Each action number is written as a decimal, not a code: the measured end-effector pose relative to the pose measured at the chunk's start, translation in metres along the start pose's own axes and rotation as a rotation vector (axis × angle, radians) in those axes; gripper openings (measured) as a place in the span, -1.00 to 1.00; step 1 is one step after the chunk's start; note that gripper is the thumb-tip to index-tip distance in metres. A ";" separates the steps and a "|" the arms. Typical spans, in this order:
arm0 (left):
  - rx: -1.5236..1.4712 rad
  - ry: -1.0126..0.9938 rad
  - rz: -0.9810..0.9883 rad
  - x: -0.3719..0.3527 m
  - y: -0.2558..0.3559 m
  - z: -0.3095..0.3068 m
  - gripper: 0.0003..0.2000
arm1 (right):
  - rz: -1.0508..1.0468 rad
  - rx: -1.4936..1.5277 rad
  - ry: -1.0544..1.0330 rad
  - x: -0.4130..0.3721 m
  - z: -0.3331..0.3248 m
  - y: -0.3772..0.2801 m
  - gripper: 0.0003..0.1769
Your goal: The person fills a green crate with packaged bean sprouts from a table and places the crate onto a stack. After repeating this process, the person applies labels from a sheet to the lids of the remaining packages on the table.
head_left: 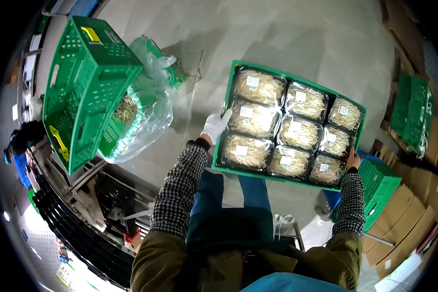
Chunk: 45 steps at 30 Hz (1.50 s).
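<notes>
A shallow green crate (272, 177) is held out in front of my body, tilted a little in the view. Several clear-topped packs of bean sprouts (300, 132) fill it in rows, each with a white label. My left hand (216, 126), in a white glove, is closed on the crate's left side. On the opposite side, my right hand (353, 159) grips the lower right part of the rim; it looks bare, and most of its fingers are hidden behind the crate.
At left stands a large green crate (90, 78) with yellow handles, beside a clear plastic bag (155, 104) over another green crate. Green crates (380, 187) and cardboard boxes (399, 224) stand at right. Black stacked trays (73, 236) are at lower left. Grey floor (287, 29) lies ahead.
</notes>
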<state>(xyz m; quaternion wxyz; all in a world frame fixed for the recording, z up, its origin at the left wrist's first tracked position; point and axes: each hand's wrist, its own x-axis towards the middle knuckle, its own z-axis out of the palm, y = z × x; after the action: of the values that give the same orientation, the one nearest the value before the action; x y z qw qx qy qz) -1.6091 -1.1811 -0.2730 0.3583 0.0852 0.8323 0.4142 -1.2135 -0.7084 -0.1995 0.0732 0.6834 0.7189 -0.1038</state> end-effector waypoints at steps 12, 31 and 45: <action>0.076 0.275 0.056 -0.034 -0.001 0.033 -0.53 | -0.247 -0.047 0.029 0.006 0.036 0.054 -0.60; -0.151 0.352 -0.141 -0.130 -0.085 0.105 -0.48 | 0.284 -0.284 -0.316 0.009 0.072 0.112 -0.40; -0.153 0.176 -0.003 -0.228 -0.024 -0.006 -0.45 | -1.133 -0.142 0.021 -0.251 0.005 -0.246 -0.61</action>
<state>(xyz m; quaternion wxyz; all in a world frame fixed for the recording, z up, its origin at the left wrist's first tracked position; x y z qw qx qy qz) -1.4432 -1.3000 -0.1688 0.2899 0.0195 0.8267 0.4819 -1.4450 -0.9632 -0.1301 0.0447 0.1854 0.9790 -0.0715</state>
